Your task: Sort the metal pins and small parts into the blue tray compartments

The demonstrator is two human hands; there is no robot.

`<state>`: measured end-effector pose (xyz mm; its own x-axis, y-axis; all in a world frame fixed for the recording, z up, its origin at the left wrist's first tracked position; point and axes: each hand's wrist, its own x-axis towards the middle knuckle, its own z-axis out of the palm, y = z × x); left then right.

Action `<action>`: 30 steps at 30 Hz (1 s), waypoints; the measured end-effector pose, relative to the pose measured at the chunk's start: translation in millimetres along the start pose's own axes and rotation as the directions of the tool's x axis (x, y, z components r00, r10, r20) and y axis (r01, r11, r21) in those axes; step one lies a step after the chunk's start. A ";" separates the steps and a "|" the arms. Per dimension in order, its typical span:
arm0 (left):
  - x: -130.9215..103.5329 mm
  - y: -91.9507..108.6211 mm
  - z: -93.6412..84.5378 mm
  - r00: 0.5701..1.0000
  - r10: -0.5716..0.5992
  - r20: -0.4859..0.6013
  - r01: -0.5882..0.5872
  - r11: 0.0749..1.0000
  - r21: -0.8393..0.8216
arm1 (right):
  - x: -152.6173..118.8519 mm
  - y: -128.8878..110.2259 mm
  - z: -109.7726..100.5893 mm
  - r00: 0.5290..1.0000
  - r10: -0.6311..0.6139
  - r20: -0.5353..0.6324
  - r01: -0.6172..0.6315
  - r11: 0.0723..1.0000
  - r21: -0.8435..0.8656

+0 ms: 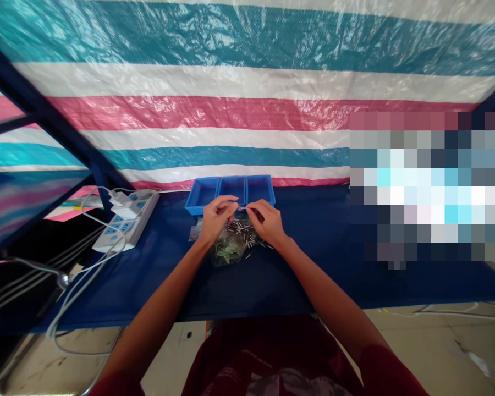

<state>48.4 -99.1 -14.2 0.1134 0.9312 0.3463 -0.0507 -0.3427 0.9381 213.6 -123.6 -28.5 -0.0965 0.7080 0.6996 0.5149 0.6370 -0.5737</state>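
In the head view, a thin pale rod-like piece (243, 208) spans the small gap between my hands. The thumb and fingers of my right hand (268, 221) pinch its right end. My left hand (216, 219) is closed at the other end, its thumb and forefinger pressed together; what exactly they grip is too small to tell. Just below the hands lies a heap of small silvery metal pins (251, 235), some strewn to the right. Against it rests a clear plastic bag (227, 252) with greenish contents. Three joined blue bins (192, 202) stand right behind my hands.
On the left, a white power strip (126, 223) carries plugs, and its cables (72, 297) loop over the dark blue table (313, 264). A striped plastic sheet (231, 113) hangs behind. The right side is pixelated. A dark frame bar (61, 126) slants at left.
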 end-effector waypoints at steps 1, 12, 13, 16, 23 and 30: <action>0.3 -0.5 0.3 1.000 0.007 -0.021 -0.007 1.000 -0.014 | 0.0 0.4 0.2 1.000 0.007 -0.013 -0.007 1.000 -0.005; 1.8 -5.2 -2.2 1.000 0.013 -0.013 -0.011 0.993 0.119 | 1.2 0.4 -0.7 0.992 0.060 -0.109 -0.058 0.998 0.019; 1.8 -5.0 -2.2 1.000 0.014 -0.012 -0.013 0.992 0.123 | 1.4 0.4 -0.7 0.993 0.064 -0.103 -0.062 0.998 0.017; 1.8 -3.1 -1.6 1.000 0.006 -0.007 -0.005 0.992 0.129 | 1.1 0.7 0.1 0.995 0.059 -0.081 -0.058 0.998 0.014; -0.2 2.7 0.4 1.000 0.012 -0.005 -0.011 0.987 0.163 | -0.4 1.9 2.4 0.998 0.017 -0.056 -0.018 1.000 -0.017; 0.1 -0.1 1.1 0.996 0.041 -0.079 -0.035 0.996 0.076 | -1.7 4.3 5.5 0.997 -0.029 -0.071 0.028 1.000 -0.014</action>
<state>49.5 -99.1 -14.3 0.0321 0.9233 0.3829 0.0210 -0.3836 0.9233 211.3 -120.4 -34.5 -0.0508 0.6661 0.7441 0.5236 0.6522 -0.5481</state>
